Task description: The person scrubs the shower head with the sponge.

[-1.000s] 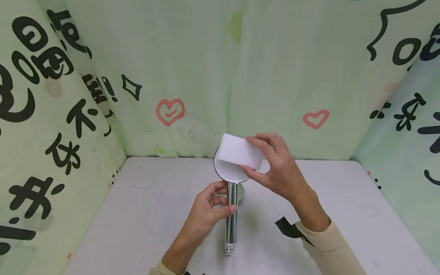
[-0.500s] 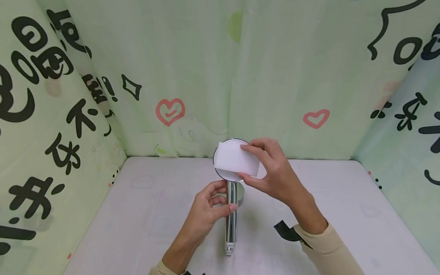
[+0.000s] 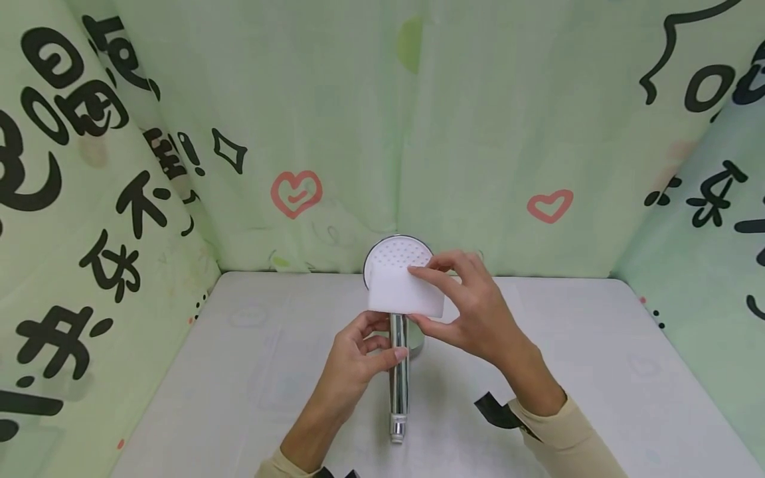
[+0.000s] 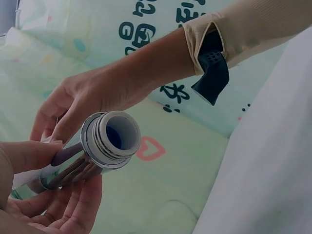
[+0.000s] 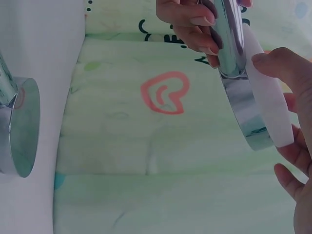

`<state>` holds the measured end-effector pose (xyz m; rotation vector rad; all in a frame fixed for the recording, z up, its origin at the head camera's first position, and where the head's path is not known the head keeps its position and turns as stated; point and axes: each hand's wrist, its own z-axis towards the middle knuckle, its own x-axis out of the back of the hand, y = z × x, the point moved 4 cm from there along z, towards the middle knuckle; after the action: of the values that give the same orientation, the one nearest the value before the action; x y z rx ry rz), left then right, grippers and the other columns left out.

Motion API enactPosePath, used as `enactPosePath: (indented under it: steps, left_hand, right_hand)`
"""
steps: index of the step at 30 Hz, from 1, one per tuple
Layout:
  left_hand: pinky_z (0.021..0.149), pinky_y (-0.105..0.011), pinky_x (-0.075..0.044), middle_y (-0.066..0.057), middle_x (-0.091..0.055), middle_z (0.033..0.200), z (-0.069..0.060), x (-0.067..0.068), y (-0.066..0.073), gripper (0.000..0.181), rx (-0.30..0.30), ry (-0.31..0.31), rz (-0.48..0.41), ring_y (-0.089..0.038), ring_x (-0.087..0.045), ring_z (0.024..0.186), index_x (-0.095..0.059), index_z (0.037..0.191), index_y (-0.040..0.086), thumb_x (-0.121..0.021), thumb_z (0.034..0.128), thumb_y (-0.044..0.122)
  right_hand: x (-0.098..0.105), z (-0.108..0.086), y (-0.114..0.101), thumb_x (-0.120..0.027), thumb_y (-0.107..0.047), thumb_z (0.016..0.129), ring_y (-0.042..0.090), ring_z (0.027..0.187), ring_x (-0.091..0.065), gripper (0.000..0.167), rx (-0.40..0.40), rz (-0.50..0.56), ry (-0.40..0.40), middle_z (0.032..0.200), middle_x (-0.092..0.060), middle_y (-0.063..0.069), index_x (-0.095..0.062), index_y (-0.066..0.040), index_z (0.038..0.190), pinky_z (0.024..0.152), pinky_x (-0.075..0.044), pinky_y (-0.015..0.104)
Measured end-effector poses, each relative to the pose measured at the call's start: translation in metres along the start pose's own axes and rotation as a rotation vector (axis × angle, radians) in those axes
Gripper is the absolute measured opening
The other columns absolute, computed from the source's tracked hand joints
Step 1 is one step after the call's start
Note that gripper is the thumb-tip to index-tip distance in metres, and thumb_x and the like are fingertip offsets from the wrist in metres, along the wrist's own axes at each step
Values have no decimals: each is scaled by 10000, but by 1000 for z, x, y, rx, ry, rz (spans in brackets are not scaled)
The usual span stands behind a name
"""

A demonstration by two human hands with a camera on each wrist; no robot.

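My left hand (image 3: 355,365) grips the chrome handle of a hand shower (image 3: 399,385), thumb in front and fingers behind. Its round white spray face (image 3: 397,251), dotted with nozzles, faces me. My right hand (image 3: 484,315) pinches a white block (image 3: 388,295) that looks like a sponge, thumb below and fingers above. The block covers the lower part of the spray face. In the right wrist view, the white block (image 5: 267,92) lies flat along the shower head's face. The left wrist view shows the handle's threaded open end (image 4: 117,136) between the left fingers.
Behind the handle, a shiny round piece (image 3: 416,338) is partly hidden; in the right wrist view, a chrome disc-shaped object (image 5: 22,126) appears beside the white table. The white tabletop (image 3: 287,372) is bordered by green printed curtains (image 3: 335,133). Black straps hang at both cuffs.
The right hand has brought the white block down and slightly left over the spray face, levelling it and uncovering the upper nozzles. The left hand keeps its grip, tilting the shower head slightly.
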<state>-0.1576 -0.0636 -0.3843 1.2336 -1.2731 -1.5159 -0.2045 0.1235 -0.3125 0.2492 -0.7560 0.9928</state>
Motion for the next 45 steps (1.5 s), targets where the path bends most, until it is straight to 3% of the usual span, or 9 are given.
enactPosePath:
  steps: [7, 14, 21, 23, 29, 38, 45]
  left_hand:
    - [751, -304, -582, -136, -584, 1237, 0, 2, 2, 552, -3, 11, 17, -243, -633, 969, -547, 1370, 73, -783, 873, 41]
    - [751, -289, -583, -169, -577, 1225, 0, 2, 3, 538, -13, 20, 24, -249, -621, 962, -551, 1360, 48, -781, 873, 31]
    - [737, -273, -567, -152, -587, 1231, -1, 1, 2, 554, -6, 7, 9, -242, -616, 970, -548, 1365, 49, -784, 864, 29]
    - [733, -264, -562, -147, -590, 1227, -1, 1, 2, 561, -4, -1, -5, -232, -617, 968, -544, 1366, 40, -785, 860, 25]
    - [734, -250, -549, -133, -593, 1205, -1, 1, 0, 581, -9, -14, -28, -207, -613, 960, -543, 1372, 32, -781, 844, -3]
    - [764, -259, -550, -112, -588, 1226, -2, 1, -2, 603, -42, -31, -40, -235, -606, 997, -549, 1393, 85, -789, 846, 9]
    - [757, -249, -543, -114, -578, 1252, 0, 1, -6, 613, -67, -49, -66, -238, -606, 1023, -530, 1403, 76, -785, 849, 11]
  right_hand:
    - [-2, -4, 1, -873, -328, 741, 286, 1121, -507, 643, -15, 31, -7, 1232, -569, 108, -664, -140, 1320, 798, -544, 388]
    - [-5, -9, 4, -926, -299, 695, 248, 1168, -485, 735, -103, 116, -6, 1263, -562, 89, -615, -96, 1328, 847, -548, 362]
    - [-4, -10, 8, -817, -462, 824, 251, 1206, -471, 648, -130, 234, 51, 1260, -507, 135, -643, -97, 1331, 936, -488, 196]
    - [-4, -9, 9, -841, -421, 814, 257, 1205, -469, 664, -131, 244, 69, 1257, -515, 135, -634, -92, 1353, 935, -472, 174]
    - [1, -4, 11, -945, -118, 642, 261, 1222, -488, 777, -142, 245, 128, 1268, -551, 122, -607, -65, 1340, 936, -476, 166]
    - [5, 1, 20, -876, -238, 740, 281, 1205, -470, 633, -124, 285, 163, 1238, -536, 157, -645, -61, 1301, 930, -467, 161]
    - [3, 4, 25, -867, -229, 731, 293, 1198, -463, 642, -108, 275, 166, 1226, -532, 169, -645, -59, 1309, 925, -456, 167]
